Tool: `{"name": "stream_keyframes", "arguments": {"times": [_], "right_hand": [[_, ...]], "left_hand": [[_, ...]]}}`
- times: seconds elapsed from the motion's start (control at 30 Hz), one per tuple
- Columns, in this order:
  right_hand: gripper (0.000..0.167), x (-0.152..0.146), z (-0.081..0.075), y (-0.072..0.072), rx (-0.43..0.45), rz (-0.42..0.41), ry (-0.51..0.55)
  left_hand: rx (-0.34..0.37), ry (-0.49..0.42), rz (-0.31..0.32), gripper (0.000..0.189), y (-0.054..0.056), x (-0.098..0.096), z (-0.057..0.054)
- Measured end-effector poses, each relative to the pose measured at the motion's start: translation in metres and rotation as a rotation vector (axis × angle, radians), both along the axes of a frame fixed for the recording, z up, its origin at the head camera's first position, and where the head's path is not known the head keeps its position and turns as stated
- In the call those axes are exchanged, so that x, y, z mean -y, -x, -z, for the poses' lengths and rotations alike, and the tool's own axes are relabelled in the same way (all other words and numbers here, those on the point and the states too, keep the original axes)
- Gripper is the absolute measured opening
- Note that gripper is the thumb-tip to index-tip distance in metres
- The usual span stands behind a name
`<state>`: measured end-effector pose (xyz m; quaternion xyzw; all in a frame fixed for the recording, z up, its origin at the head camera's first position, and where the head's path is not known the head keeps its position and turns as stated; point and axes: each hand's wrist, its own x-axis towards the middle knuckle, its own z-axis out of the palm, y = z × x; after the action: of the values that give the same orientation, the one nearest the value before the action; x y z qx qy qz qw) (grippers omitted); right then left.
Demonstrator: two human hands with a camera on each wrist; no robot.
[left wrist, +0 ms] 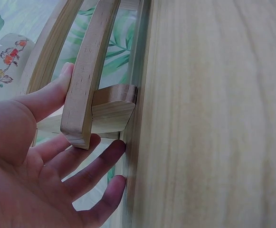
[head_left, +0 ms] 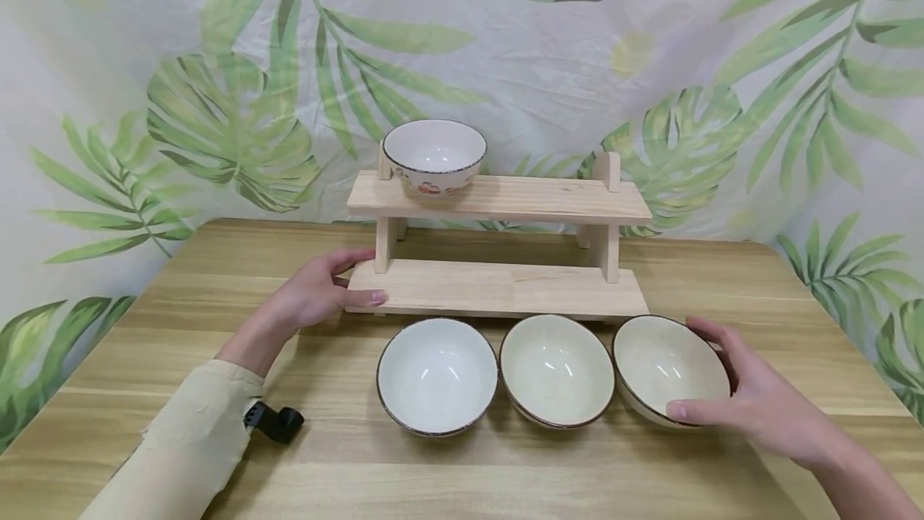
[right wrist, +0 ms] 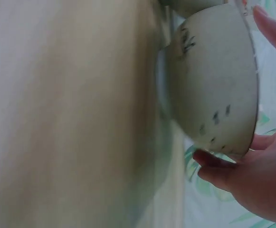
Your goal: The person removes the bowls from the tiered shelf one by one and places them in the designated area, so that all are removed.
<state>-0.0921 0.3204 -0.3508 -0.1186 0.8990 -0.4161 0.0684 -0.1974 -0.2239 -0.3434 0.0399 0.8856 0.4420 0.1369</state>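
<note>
My left hand holds the left end of the lower board of a two-tier wooden shelf. In the left wrist view the thumb lies over the board and the fingers reach beneath its end. At the right, my right hand grips a cream bowl by its rim, thumb on the near side and fingers around the far side. The right wrist view shows dark marks on this bowl's outside. Beside it in a row are another cream bowl and a white bowl, both with dark rims.
On the shelf's upper board, at the left, stands a white bowl with a red floral pattern. A wood-grain table carries everything, and a leaf-printed cloth hangs behind. A black device is strapped at the left sleeve.
</note>
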Motion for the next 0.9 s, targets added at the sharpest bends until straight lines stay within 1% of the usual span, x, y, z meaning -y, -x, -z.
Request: {"name": "stream_keyframes", "arguments": {"times": [0.07,0.13,0.27,0.37,0.47,0.6,0.73,0.9], "right_hand": [[0.101,0.004,-0.006,0.002,-0.015,0.015,-0.022],[0.1,0.008,-0.012,0.005,-0.032,0.028,-0.02],[0.096,0.021,-0.024,0.013,-0.071,0.037,0.031],[0.093,0.035,-0.033,0.021,-0.109,0.022,0.061],[0.094,0.05,-0.043,0.031,-0.133,0.001,0.096],[0.098,0.067,-0.058,0.044,-0.117,-0.005,0.12],[0.097,0.083,-0.073,0.056,-0.098,-0.01,0.131],[0.093,0.105,-0.089,0.073,-0.101,-0.059,0.172]], "left_hand": [[0.002,0.004,-0.003,0.091,0.0,-0.001,0.0],[0.0,0.009,-0.003,0.091,0.001,-0.001,0.0],[0.0,0.007,-0.003,0.092,0.001,-0.001,0.001],[0.0,0.0,-0.004,0.091,0.0,0.0,0.001],[-0.003,0.001,-0.005,0.091,0.0,0.0,0.001],[-0.004,0.01,-0.005,0.091,0.0,-0.001,0.0],[-0.003,0.006,-0.005,0.09,0.0,-0.001,0.001],[-0.009,-0.005,-0.003,0.089,0.001,-0.001,0.002]]}}
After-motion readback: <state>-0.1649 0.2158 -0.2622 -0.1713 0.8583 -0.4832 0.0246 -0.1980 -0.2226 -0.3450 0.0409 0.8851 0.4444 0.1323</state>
